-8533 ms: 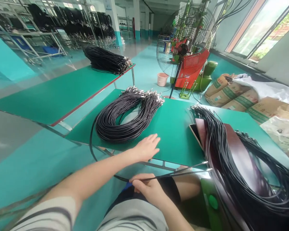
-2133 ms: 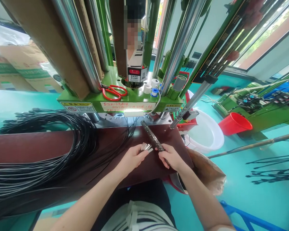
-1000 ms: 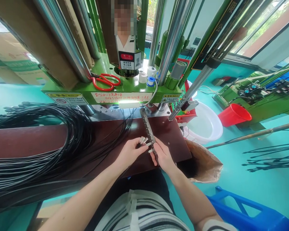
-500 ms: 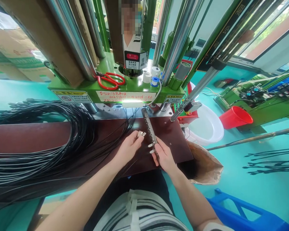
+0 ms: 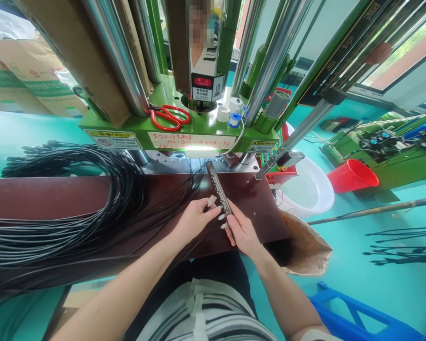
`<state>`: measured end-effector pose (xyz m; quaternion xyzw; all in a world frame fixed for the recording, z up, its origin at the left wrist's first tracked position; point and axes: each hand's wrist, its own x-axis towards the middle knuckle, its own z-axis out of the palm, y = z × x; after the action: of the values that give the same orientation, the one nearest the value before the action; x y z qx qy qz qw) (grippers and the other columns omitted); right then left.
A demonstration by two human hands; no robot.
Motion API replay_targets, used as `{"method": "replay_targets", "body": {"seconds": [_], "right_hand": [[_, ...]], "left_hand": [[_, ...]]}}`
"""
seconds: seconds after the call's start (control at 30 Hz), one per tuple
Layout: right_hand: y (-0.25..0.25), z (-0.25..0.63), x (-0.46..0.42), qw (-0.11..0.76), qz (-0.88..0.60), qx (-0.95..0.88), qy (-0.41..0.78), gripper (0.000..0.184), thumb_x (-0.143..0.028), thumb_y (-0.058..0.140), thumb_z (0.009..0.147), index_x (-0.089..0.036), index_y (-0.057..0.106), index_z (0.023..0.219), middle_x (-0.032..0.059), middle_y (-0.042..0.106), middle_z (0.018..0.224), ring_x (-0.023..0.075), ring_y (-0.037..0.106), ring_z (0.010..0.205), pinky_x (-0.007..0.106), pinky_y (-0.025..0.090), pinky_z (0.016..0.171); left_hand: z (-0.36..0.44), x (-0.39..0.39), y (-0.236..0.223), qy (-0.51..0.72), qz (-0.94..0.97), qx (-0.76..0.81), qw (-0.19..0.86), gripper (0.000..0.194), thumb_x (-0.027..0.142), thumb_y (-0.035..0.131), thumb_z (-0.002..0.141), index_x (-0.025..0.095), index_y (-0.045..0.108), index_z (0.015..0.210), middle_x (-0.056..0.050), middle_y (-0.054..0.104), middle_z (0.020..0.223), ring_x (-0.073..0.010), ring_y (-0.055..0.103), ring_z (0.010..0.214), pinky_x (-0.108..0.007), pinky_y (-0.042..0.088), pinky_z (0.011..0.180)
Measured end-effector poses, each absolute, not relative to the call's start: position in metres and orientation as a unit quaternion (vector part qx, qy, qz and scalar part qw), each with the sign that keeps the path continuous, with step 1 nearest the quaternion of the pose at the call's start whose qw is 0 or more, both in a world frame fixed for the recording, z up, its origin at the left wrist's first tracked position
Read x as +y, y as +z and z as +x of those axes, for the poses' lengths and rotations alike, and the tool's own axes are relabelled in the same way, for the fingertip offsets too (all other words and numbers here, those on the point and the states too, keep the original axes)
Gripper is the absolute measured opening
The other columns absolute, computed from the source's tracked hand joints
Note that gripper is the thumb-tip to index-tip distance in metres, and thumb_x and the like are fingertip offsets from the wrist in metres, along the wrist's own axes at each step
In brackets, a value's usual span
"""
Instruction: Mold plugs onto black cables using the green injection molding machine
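Two hands mid-frame, left hand (image 5: 195, 221) fingers pinching a silver metal tip (image 5: 211, 201), right hand (image 5: 242, 233) fingers closed on a steel bar (image 5: 218, 188).

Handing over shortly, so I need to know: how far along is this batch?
Done: two metal tips already stick out of the slotted metal bar. In hand: the left hand pinches a third metal tip, and the right hand holds the bar. Left: the large bundle of black cables on the brown board.
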<state>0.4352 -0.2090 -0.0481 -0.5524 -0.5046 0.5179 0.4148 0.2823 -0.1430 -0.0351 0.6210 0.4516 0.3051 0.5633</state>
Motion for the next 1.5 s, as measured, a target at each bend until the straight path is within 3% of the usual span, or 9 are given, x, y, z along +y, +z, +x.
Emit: {"method": "replay_targets", "body": {"seconds": [0.23, 0.37, 0.83, 1.37, 1.5], "right_hand": [[-0.048, 0.437, -0.210, 0.449, -0.538, -0.449, 0.555, 0.054, -0.043, 0.043, 0.087, -0.018, 0.036, 0.135, -0.0069, 0.045, 0.046, 0.0069, 0.037, 0.032, 0.021, 0.028, 0.033], [-0.045, 0.439, -0.208, 0.431, -0.537, -0.449, 0.569, 0.055, -0.044, 0.044, 0.087, -0.019, 0.036, 0.135, -0.0068, 0.046, 0.047, 0.0068, 0.038, 0.032, 0.021, 0.029, 0.033], [-0.044, 0.440, -0.208, 0.415, -0.542, -0.451, 0.575, 0.054, -0.043, 0.044, 0.086, -0.021, 0.036, 0.135, -0.0067, 0.046, 0.048, 0.0059, 0.037, 0.032, 0.019, 0.031, 0.032], [-0.047, 0.437, -0.210, 0.396, -0.551, -0.519, 0.520, 0.052, -0.039, 0.042, 0.089, -0.019, 0.033, 0.137, -0.0080, 0.043, 0.046, 0.0054, 0.037, 0.033, 0.019, 0.032, 0.034], [-0.048, 0.436, -0.210, 0.407, -0.553, -0.498, 0.529, 0.050, -0.038, 0.043, 0.089, -0.020, 0.036, 0.135, -0.0075, 0.044, 0.047, 0.0050, 0.037, 0.033, 0.018, 0.031, 0.033]], "left_hand": [[0.272, -0.135, -0.037, 0.338, 0.525, 0.489, 0.608, 0.029, 0.045, 0.051, 0.076, 0.017, 0.046, 0.069, 0.006, 0.042, 0.050, -0.0057, 0.033, 0.043, -0.018, 0.025, 0.041], [0.272, -0.132, -0.037, 0.329, 0.558, 0.478, 0.593, 0.028, 0.044, 0.056, 0.073, 0.016, 0.051, 0.069, 0.007, 0.038, 0.049, -0.0050, 0.029, 0.043, -0.019, 0.024, 0.042], [0.273, -0.133, -0.034, 0.346, 0.567, 0.488, 0.567, 0.029, 0.044, 0.058, 0.071, 0.015, 0.058, 0.072, 0.005, 0.046, 0.055, -0.0060, 0.030, 0.045, -0.020, 0.026, 0.044], [0.273, -0.128, -0.030, 0.329, 0.631, 0.468, 0.524, 0.021, 0.034, 0.052, 0.074, 0.016, 0.049, 0.065, 0.004, 0.046, 0.059, -0.0090, 0.039, 0.055, -0.021, 0.033, 0.053], [0.269, -0.127, -0.033, 0.340, 0.591, 0.448, 0.578, 0.025, 0.038, 0.051, 0.076, 0.016, 0.050, 0.065, 0.004, 0.043, 0.055, -0.0077, 0.037, 0.050, -0.020, 0.032, 0.047]]}}
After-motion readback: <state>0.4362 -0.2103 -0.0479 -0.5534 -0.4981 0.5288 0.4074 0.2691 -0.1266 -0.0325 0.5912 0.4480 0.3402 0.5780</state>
